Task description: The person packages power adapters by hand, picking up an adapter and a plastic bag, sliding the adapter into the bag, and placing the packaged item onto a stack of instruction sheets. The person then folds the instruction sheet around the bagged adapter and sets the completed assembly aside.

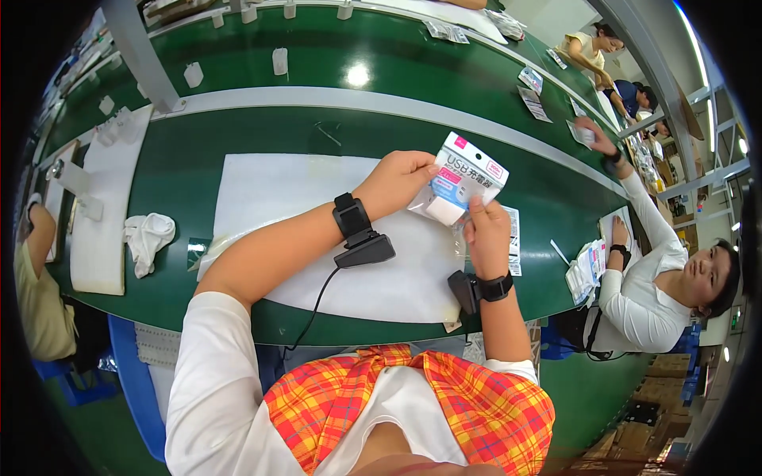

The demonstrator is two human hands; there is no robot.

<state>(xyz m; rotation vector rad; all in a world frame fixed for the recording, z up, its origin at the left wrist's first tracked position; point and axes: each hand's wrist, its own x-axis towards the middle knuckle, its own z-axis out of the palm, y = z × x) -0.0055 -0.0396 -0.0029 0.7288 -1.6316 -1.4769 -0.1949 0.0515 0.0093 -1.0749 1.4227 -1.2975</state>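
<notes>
Above the white foam sheet (pixel 317 190), I hold a packaged charger (pixel 464 181) between both hands, tilted. The charger is a small white block in a clear bag with a white, pink and blue printed card. My left hand (pixel 395 182) pinches the card's left edge between thumb and fingers. Lower down, on the right, my right hand (pixel 488 230) grips the bag with the thumb on its front; the fingers behind are partly hidden. Black bands with small devices are strapped round both of my wrists.
A crumpled white cloth (pixel 148 239) lies left of the foam. Printed cards (pixel 514 238) sit just beyond my right hand. White charger blocks (pixel 279 61) stand on the far green belt, behind a pale rail (pixel 317 97). At right, a co-worker reaches out beside stacked packages (pixel 586 270).
</notes>
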